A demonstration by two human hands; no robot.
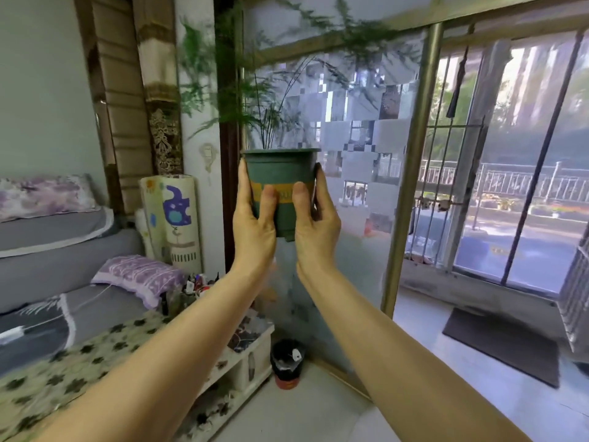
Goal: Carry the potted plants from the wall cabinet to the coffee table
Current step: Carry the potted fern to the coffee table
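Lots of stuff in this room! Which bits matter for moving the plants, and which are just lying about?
Part of the job:
- green pot with its plant, held up in the air
- left hand and right hand, one grip on each side of the pot
- low table with patterned cloth, lower left

Just lying about:
- purple pillow
- rolled mat
- black bin
- doormat

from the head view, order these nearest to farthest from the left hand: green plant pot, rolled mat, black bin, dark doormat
1. green plant pot, gripped in the left hand
2. rolled mat, standing to its left
3. black bin, on the floor below
4. dark doormat, far right by the door
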